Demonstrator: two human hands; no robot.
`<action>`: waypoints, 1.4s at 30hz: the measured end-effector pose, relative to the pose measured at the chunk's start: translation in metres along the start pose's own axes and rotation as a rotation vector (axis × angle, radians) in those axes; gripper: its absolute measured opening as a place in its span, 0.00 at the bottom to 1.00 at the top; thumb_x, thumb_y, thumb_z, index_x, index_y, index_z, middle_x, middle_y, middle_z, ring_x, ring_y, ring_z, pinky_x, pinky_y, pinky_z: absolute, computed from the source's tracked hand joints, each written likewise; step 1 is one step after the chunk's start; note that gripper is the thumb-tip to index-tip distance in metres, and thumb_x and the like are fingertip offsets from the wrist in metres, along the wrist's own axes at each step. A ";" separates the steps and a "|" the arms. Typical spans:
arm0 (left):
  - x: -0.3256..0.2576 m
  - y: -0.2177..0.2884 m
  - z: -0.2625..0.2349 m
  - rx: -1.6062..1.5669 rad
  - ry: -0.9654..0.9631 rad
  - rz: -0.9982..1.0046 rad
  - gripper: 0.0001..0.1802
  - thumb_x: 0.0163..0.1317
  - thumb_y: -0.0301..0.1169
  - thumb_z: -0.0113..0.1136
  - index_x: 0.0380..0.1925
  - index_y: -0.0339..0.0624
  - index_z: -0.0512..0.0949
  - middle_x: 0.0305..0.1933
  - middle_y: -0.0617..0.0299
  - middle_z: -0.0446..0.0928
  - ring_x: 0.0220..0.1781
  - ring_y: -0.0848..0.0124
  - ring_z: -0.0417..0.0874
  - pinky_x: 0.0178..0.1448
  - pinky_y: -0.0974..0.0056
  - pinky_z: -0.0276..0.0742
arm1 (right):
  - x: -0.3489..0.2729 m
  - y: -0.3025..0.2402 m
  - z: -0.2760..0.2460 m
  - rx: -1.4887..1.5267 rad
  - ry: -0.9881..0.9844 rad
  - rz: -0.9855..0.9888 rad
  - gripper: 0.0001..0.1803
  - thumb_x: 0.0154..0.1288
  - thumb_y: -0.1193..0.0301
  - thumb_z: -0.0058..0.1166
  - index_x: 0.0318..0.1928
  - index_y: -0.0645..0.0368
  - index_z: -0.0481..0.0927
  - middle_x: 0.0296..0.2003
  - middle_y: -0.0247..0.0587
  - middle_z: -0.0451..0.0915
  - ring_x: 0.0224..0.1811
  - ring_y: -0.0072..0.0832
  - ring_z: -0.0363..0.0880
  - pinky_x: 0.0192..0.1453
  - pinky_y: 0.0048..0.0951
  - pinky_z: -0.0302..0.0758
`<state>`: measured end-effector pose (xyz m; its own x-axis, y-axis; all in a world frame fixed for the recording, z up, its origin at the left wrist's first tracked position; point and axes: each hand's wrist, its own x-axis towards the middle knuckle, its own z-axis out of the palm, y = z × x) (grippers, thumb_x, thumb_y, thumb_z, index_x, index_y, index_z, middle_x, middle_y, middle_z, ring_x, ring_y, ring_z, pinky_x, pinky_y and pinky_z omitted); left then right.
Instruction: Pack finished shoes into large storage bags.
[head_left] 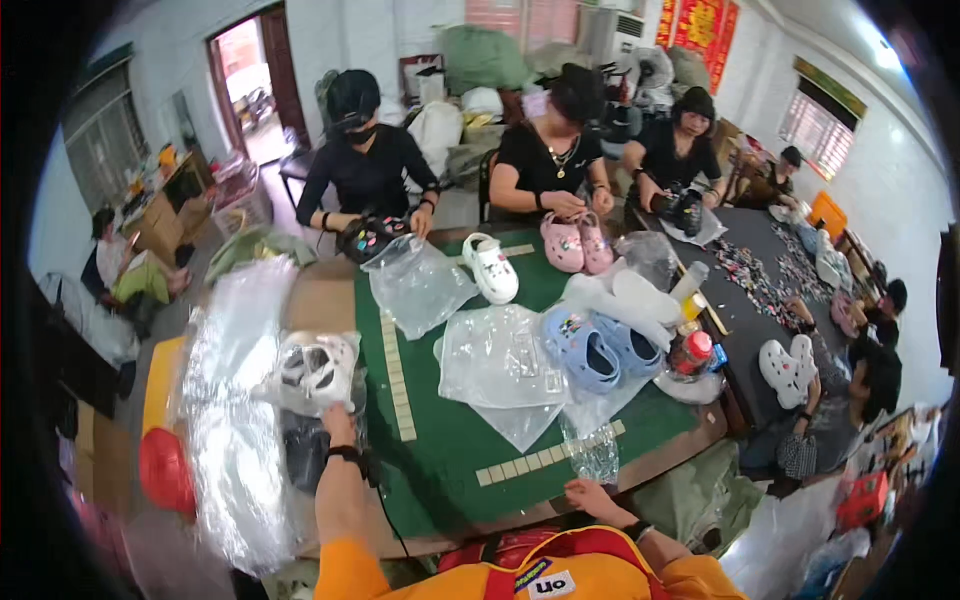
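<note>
Blue clogs, pink clogs

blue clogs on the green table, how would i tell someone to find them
Start at the green table in the middle of the room and look to its right half, beside the red-capped bottle. The blue clogs lie there as a pair on clear plastic bags; the other clogs nearby are white or pink.

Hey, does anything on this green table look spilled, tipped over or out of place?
Nothing looks spilled or damaged. The one loose end: a crumpled clear plastic bottle lies on its side at the green table's near edge, just beyond the right hand.
</note>
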<state>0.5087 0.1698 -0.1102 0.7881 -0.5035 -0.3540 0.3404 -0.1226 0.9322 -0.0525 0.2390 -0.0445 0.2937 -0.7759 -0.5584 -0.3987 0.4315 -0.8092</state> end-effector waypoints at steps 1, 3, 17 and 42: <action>-0.011 0.020 0.034 0.092 0.044 -0.083 0.09 0.51 0.34 0.48 0.26 0.40 0.71 0.17 0.62 0.67 0.13 0.72 0.65 0.14 0.65 0.57 | -0.003 0.006 -0.005 0.037 0.067 0.005 0.15 0.55 0.67 0.50 0.42 0.61 0.71 0.27 0.36 0.75 0.28 0.22 0.73 0.29 0.23 0.70; 0.000 0.040 0.034 0.206 0.110 0.065 0.09 0.50 0.34 0.48 0.23 0.38 0.71 0.15 0.62 0.66 0.13 0.72 0.65 0.15 0.65 0.56 | -0.016 0.011 0.007 0.043 0.114 0.131 0.15 0.55 0.66 0.50 0.42 0.58 0.69 0.29 0.32 0.73 0.27 0.18 0.70 0.28 0.18 0.68; -0.199 0.306 0.049 -0.169 -0.643 0.444 0.10 0.56 0.33 0.51 0.27 0.37 0.74 0.24 0.66 0.72 0.22 0.80 0.68 0.27 0.75 0.64 | -0.013 -0.160 0.060 -0.114 0.065 -0.453 0.17 0.56 0.66 0.49 0.45 0.61 0.70 0.36 0.40 0.74 0.35 0.26 0.72 0.39 0.24 0.68; -0.325 0.069 0.147 0.941 -0.869 1.016 0.25 0.49 0.43 0.53 0.47 0.45 0.67 0.43 0.51 0.70 0.45 0.53 0.69 0.47 0.56 0.65 | 0.016 -0.162 -0.030 0.144 0.140 -0.483 0.08 0.55 0.74 0.45 0.37 0.63 0.70 0.27 0.38 0.74 0.30 0.22 0.70 0.33 0.22 0.67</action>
<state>0.2011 0.1992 0.0803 -0.1394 -0.9605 0.2407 -0.7792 0.2564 0.5720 -0.0089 0.1430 0.0833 0.2917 -0.9520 -0.0932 -0.1202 0.0602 -0.9909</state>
